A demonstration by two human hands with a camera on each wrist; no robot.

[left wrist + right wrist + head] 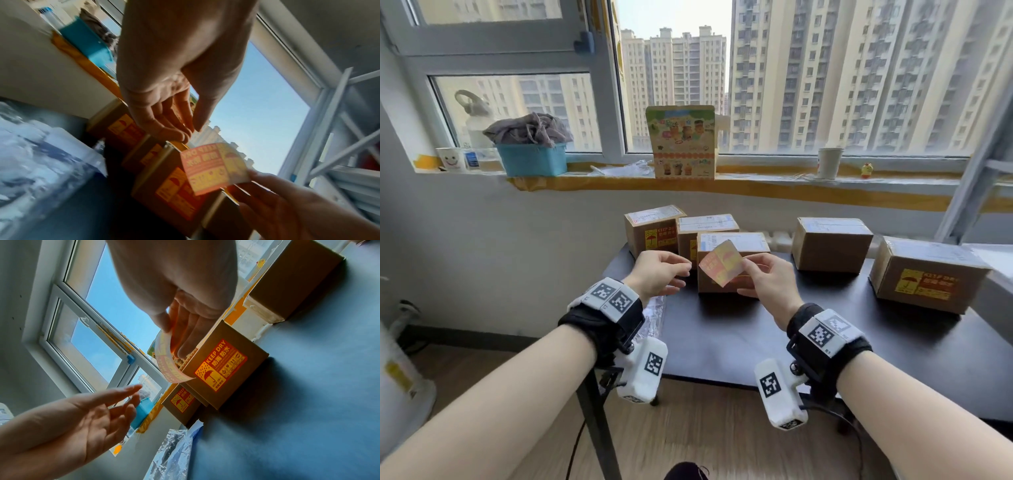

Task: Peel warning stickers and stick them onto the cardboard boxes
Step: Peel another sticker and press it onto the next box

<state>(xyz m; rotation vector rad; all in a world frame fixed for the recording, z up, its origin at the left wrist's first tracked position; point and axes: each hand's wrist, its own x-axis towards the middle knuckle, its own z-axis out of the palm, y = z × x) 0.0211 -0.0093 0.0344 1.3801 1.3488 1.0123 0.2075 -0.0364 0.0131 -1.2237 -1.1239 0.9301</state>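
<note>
the person's left hand (659, 272) floats above the near left edge of the dark rectangular table (739, 329), fingers loosely spread and holding nothing, just short of the sticker. behind it stand three small brown cardboard boxes (652, 231) huddled together, each already wearing a yellow-and-red keep dry label on its front. in front of the nearest of them hangs the yellow and pink paper warning sticker (722, 263), curling over on itself, lit through from the window. the right hand (765, 279) pinches it at its right edge between thumb and fingers. it looks feather-light, floppy and tacky on one face, so i judge it wants holding by the very edges, both hands, kept taut or it will fold and stick to itself. further right sits a plain brown cardboard box (830, 245) with no label showing, likely the one due next, then a last labelled box (924, 275).
</note>
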